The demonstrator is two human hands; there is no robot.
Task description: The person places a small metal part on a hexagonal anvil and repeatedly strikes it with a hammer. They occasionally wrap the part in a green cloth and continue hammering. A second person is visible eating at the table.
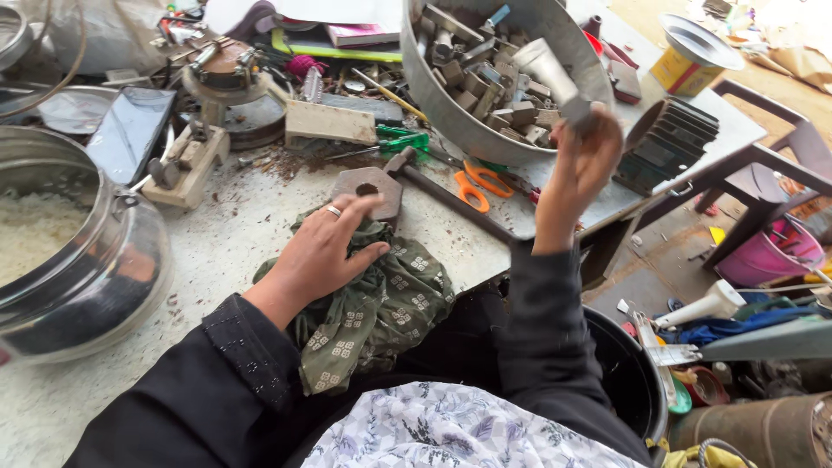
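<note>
My left hand, with a ring on one finger, rests palm down on a crumpled green patterned cloth at the workbench's near edge. Its fingertips reach a thick metal plate with a round hole. My right hand is raised over the rim of a big metal basin and grips a silvery metal part by its lower end. The basin holds several small metal pieces.
A hammer and orange-handled scissors lie beside the plate. A steel pot of white grains stands at left, a phone and clutter behind. A black finned block sits at right, with a black bin below.
</note>
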